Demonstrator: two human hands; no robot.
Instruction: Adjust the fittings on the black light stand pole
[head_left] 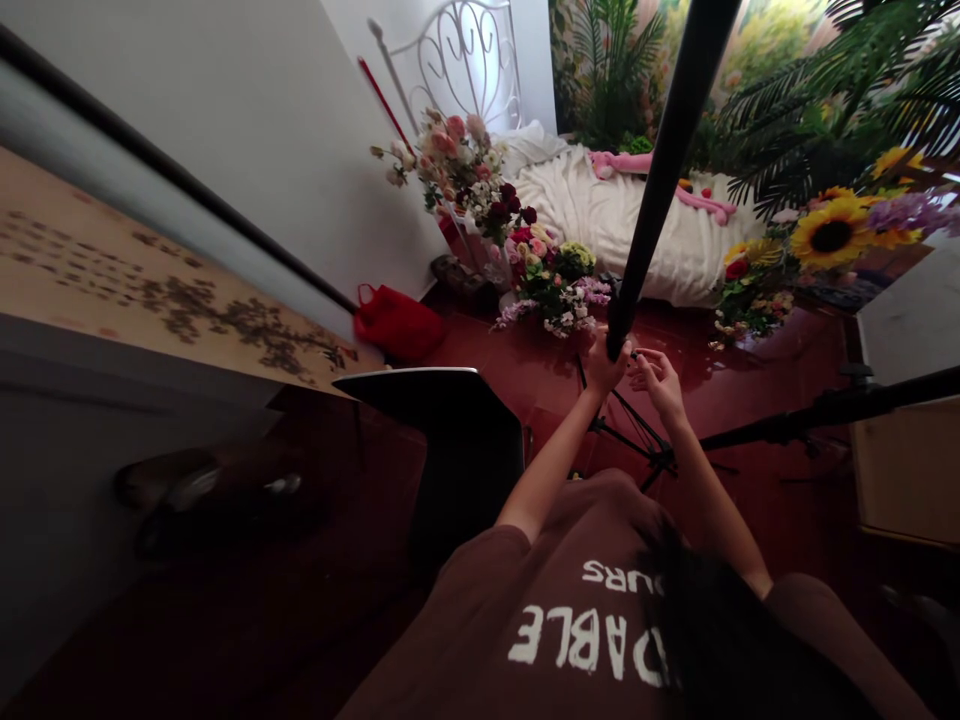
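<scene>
A thick black pole (660, 170) rises from the middle of the view toward the top edge. My left hand (604, 366) is wrapped round its lower end. Just to the right, my right hand (655, 382) has its fingers bent toward a small dark knob (634, 356) at the pole's side; whether the fingertips press on it is too small to tell. Below both hands, the thin black legs of a stand (637, 440) spread over the floor.
Flower bunches (517, 235) stand beyond my hands, before a cream-draped bed (675, 240). Sunflowers (831, 236) are at the right. Another black pole (840, 410) crosses the right side. A black panel (472, 450) stands left of my arms, near a red bag (399, 322).
</scene>
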